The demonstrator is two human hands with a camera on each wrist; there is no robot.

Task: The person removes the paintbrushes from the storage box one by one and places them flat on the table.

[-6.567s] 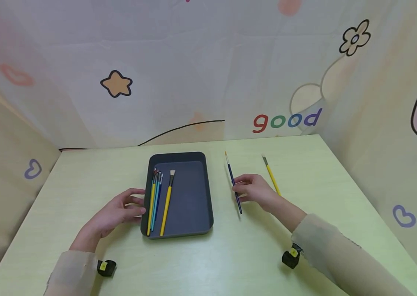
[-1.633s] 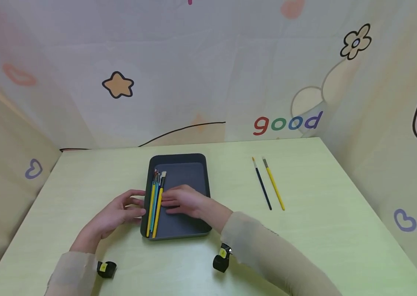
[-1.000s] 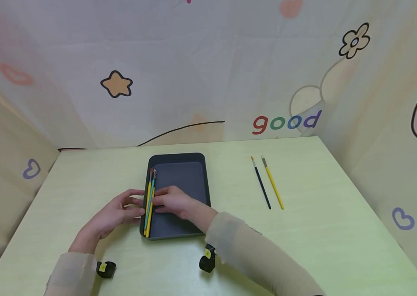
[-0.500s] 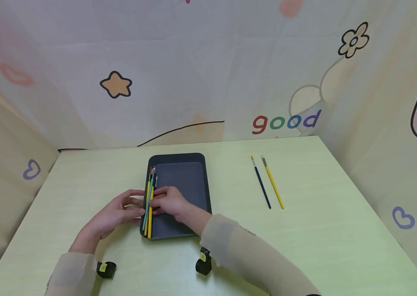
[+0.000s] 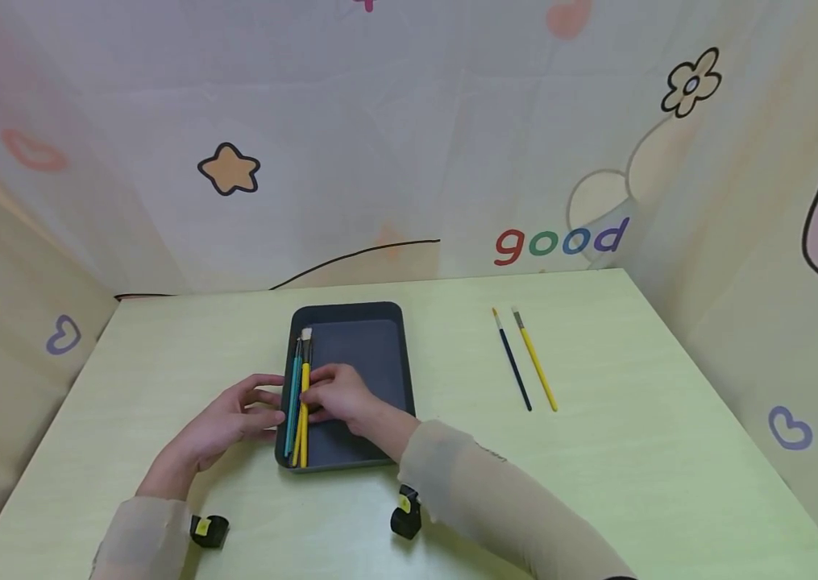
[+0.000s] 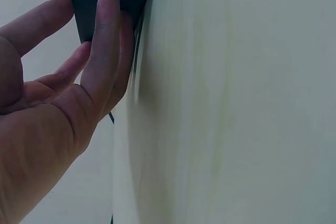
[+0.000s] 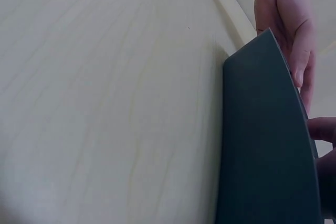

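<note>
A dark grey rectangular tray (image 5: 368, 354) lies on the table with several paintbrushes along its left side. Teal paintbrushes (image 5: 291, 419) are beside the left wall, and a yellow paintbrush (image 5: 305, 439) with a pale flat tip lies right of them. My right hand (image 5: 342, 396) reaches into the tray and pinches the yellow paintbrush at mid-handle; its fingertips are partly hidden. My left hand (image 5: 230, 415) rests its fingers against the tray's outer left wall. In the left wrist view, the extended fingers (image 6: 105, 40) touch that wall.
Right of the tray, a dark blue paintbrush (image 5: 513, 362) and another yellow paintbrush (image 5: 537, 362) lie nearly parallel on the table (image 5: 633, 451). A printed cloth backdrop (image 5: 350, 145) stands behind and at both sides.
A dark blue paintbrush moved from my right hand to the table beside the yellow one. My right hand then went left into the tray, where the paintbrushes shifted and changed order. My left hand stayed put.
</note>
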